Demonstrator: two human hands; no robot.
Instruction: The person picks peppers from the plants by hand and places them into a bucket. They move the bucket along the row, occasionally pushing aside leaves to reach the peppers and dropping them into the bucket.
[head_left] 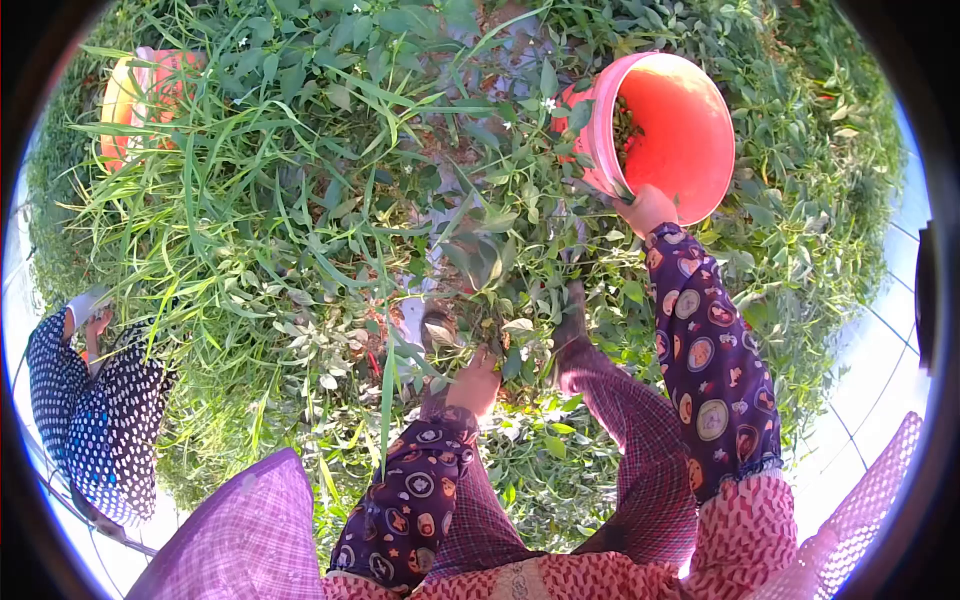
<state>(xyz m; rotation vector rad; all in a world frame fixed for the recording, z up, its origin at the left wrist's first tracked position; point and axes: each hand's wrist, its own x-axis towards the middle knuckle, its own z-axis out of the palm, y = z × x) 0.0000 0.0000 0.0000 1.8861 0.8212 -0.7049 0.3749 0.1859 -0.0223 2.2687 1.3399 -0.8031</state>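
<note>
Red bucket (685, 130): set among the leafy plants (515, 215), in front of the body. Difficult to judge whether upright or slightly tilted, because of the curved view. Low inside the bucket, some small green pieces (623, 130), too small to name. Probably light to lift with such a modest load, with a wall rather stiff and smooth, perhaps slippery if wet. Better to take hold at the rim, fingers on one side and thumb on the other, than to squeeze the round wall.

At the near edge of the bucket, right hand (648, 208), with a bit of green by the fingers. Impossible to tell whether pinching the rim, this green, or only resting there.

Nearer to the body than the bucket, and to its left, left hand (476, 384), reaching into the leaves. Fingertips covered by foliage, so cannot tell if spread or pressed together. Around this hand, leaves probably soft and light, with thin stems likely easy to snap; wiser to hold low on a stem, gently.

Far to the left of the bucket, a second bucket (165, 100) behind grass, and a co-worker in dotted clothing (120, 430).
</note>
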